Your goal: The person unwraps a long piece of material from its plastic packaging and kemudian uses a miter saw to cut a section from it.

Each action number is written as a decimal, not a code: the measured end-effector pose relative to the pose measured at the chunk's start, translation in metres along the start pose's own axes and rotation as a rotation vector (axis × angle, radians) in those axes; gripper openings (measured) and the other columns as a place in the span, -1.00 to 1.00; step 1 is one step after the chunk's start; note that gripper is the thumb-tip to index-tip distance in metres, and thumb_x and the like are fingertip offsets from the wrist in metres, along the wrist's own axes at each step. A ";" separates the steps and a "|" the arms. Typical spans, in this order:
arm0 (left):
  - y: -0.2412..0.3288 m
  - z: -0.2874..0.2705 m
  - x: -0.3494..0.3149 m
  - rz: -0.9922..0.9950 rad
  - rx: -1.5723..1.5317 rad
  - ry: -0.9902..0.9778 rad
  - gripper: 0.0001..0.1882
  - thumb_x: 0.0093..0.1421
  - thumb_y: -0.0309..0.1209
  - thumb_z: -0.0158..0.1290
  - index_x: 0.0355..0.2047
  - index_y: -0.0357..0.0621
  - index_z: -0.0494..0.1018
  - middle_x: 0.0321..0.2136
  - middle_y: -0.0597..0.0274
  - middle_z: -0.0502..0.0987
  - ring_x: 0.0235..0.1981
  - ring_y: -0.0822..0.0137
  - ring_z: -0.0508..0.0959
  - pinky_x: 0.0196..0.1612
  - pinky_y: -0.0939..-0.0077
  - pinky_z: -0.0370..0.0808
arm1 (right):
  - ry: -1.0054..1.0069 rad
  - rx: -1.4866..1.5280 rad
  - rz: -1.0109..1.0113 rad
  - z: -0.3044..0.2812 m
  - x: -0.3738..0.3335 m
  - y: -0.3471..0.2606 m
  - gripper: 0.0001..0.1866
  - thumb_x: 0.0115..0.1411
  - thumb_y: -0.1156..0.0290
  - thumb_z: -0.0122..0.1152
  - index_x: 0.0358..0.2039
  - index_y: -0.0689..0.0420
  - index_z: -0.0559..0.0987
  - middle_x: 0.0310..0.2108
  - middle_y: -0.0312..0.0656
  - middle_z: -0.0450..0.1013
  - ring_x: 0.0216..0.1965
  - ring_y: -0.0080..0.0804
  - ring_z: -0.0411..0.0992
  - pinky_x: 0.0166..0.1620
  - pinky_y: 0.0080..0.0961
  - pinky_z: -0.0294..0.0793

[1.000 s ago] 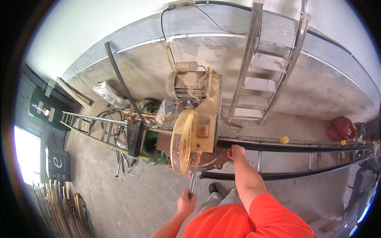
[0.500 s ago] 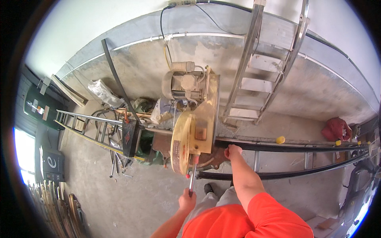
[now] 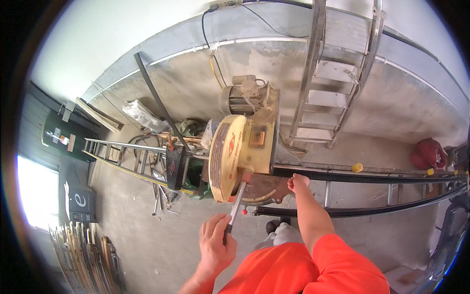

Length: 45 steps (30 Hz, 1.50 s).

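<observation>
My left hand [image 3: 215, 240] is wrapped round the dark grip of the lever handle [image 3: 237, 203] on a cut-off saw. The saw's round blade guard [image 3: 229, 158] is yellowish and dusty, and its head is tilted up towards me. Behind it sits a dusty electric motor [image 3: 243, 98]. My right hand [image 3: 298, 183] is a closed fist at the near edge of a long black bar [image 3: 338, 177], just right of the saw base [image 3: 264, 188]. Whether its fingers hold the bar is hidden. The blade does not show.
A second black bar [image 3: 352, 212] runs nearer my legs, beside a ladder lying flat. A metal stepladder [image 3: 306, 83] leans on the wall at the back right. Left are another ladder [image 3: 127, 169], scattered rods [image 3: 159, 198] and upright strips [image 3: 83, 255]. A red bag [image 3: 427, 154] stands far right.
The saw head has swung up towards me, with my left hand rising on its handle. My right hand stays beside the black bar. The whole view has shifted slightly.
</observation>
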<state>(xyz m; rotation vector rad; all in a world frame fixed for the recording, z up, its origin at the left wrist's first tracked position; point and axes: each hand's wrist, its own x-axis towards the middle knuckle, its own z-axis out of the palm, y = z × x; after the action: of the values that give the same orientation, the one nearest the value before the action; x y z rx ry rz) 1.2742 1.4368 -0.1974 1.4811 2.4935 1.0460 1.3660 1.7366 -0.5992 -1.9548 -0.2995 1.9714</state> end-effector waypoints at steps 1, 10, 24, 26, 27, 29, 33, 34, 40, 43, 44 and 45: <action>0.002 -0.011 0.012 0.015 -0.036 -0.058 -0.59 -0.03 -0.68 0.01 -0.11 -0.22 0.50 -0.37 0.03 0.60 -0.28 -0.01 0.60 -0.14 0.20 0.51 | -0.023 0.001 -0.001 -0.001 0.000 0.000 -0.78 0.27 0.44 0.19 -0.52 0.20 0.46 -0.65 -0.14 0.42 -0.69 -0.30 0.38 -0.58 -0.28 0.45; 0.025 -0.034 0.080 0.251 -0.353 0.192 -0.74 0.13 -0.80 -0.16 -0.34 -0.28 0.49 -0.44 0.15 0.57 -0.45 0.35 0.55 -0.33 0.58 0.47 | -0.141 0.114 0.014 -0.047 0.033 -0.008 -0.74 0.26 0.33 0.22 -0.50 0.20 0.46 -0.64 -0.13 0.43 -0.68 -0.27 0.40 -0.57 -0.23 0.45; -0.205 -0.085 0.039 -0.207 -0.547 0.220 -0.77 0.34 -0.43 -0.04 -0.11 -0.36 0.43 -0.25 0.08 0.59 -0.23 0.36 0.57 -0.11 0.47 0.48 | 0.191 -0.125 -0.234 0.067 -0.054 0.043 -0.85 0.16 0.45 0.17 -0.55 0.15 0.49 -0.72 -0.18 0.38 -0.69 -0.35 0.40 -0.60 -0.33 0.41; -0.275 -0.084 0.004 -0.532 -0.627 0.095 -0.78 0.30 -0.45 0.05 -0.12 -0.33 0.49 -0.28 0.16 0.61 -0.28 0.41 0.58 -0.16 0.52 0.49 | 0.138 -0.050 -0.190 0.114 -0.072 0.070 -0.85 0.22 0.33 0.19 -0.33 0.14 0.52 -0.52 -0.16 0.47 -0.69 -0.35 0.40 -0.54 -0.37 0.46; -0.304 -0.083 -0.010 -0.624 -0.629 0.045 -0.79 0.28 -0.46 0.07 -0.13 -0.32 0.50 -0.31 0.19 0.61 -0.30 0.43 0.59 -0.19 0.55 0.49 | 0.114 -0.010 -0.167 0.133 -0.076 0.083 -0.78 0.25 0.26 0.19 -0.22 0.13 0.53 -0.43 -0.15 0.52 -0.69 -0.35 0.40 -0.51 -0.40 0.49; -0.345 -0.091 -0.024 -0.757 -0.640 -0.048 -0.80 0.27 -0.47 0.08 -0.14 -0.32 0.50 -0.34 0.21 0.61 -0.32 0.44 0.59 -0.22 0.56 0.51 | 0.002 0.033 -0.235 0.158 -0.070 0.107 -0.70 0.25 0.10 0.17 -0.20 0.06 0.56 -0.51 -0.22 0.48 -0.71 -0.38 0.37 -0.54 -0.42 0.47; -0.390 -0.111 -0.021 -0.794 -0.620 -0.246 -0.80 0.27 -0.47 0.09 -0.16 -0.35 0.50 -0.35 0.18 0.60 -0.34 0.43 0.60 -0.23 0.53 0.53 | -0.131 -0.113 -0.236 0.176 -0.050 0.136 -0.80 0.29 0.13 0.13 -0.39 -0.07 0.48 -0.59 -0.29 0.39 -0.63 -0.37 0.40 -0.46 -0.36 0.49; -0.400 -0.114 -0.016 -0.767 -0.603 -0.312 -0.80 0.26 -0.46 0.10 -0.16 -0.35 0.50 -0.35 0.18 0.60 -0.34 0.43 0.60 -0.23 0.53 0.53 | -0.179 -0.052 -0.314 0.174 -0.053 0.146 -0.79 0.30 0.15 0.12 -0.40 -0.04 0.46 -0.57 -0.29 0.42 -0.61 -0.36 0.42 -0.45 -0.31 0.51; -0.406 -0.063 0.024 -0.636 -0.772 -0.716 -0.60 0.32 -0.29 0.08 0.02 -0.37 0.44 -0.21 0.10 0.59 -0.20 0.31 0.60 -0.10 0.46 0.53 | -0.118 0.009 -0.310 0.179 -0.116 0.176 -0.78 0.30 0.39 0.05 -0.52 0.07 0.41 -0.64 -0.22 0.40 -0.68 -0.42 0.40 -0.64 -0.55 0.40; -0.370 0.001 0.019 -0.924 -0.999 -0.983 -0.35 0.34 -0.03 0.00 0.19 -0.36 0.28 -0.02 0.06 0.51 -0.06 0.22 0.56 0.02 0.33 0.49 | -0.313 -0.030 -0.526 0.170 -0.194 0.216 -0.79 0.22 0.34 0.09 -0.53 0.12 0.49 -0.60 -0.25 0.43 -0.59 -0.48 0.38 -0.51 -0.43 0.40; -0.350 0.019 0.007 -1.045 -1.045 -1.111 -0.26 0.34 0.07 -0.03 0.24 -0.35 0.22 0.05 0.04 0.48 0.00 0.19 0.53 0.06 0.28 0.48 | -0.311 -0.058 -0.586 0.180 -0.243 0.227 -0.76 0.18 0.27 0.12 -0.51 0.15 0.54 -0.58 -0.26 0.46 -0.54 -0.48 0.42 -0.42 -0.39 0.41; -0.315 0.034 -0.009 -1.034 -0.995 -1.314 -0.07 0.27 0.32 -0.16 0.35 -0.18 0.04 0.19 0.07 0.34 0.14 0.10 0.42 0.13 0.13 0.42 | -0.375 0.203 -0.595 0.170 -0.255 0.245 -0.73 0.25 0.24 0.10 -0.49 0.13 0.56 -0.56 -0.27 0.48 -0.53 -0.48 0.42 -0.41 -0.43 0.42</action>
<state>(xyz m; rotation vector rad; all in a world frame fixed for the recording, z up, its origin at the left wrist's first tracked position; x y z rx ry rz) 1.0537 1.3504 -0.4076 0.1962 1.0780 0.5360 1.1701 1.4284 -0.4540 -1.1774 -0.6590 1.8495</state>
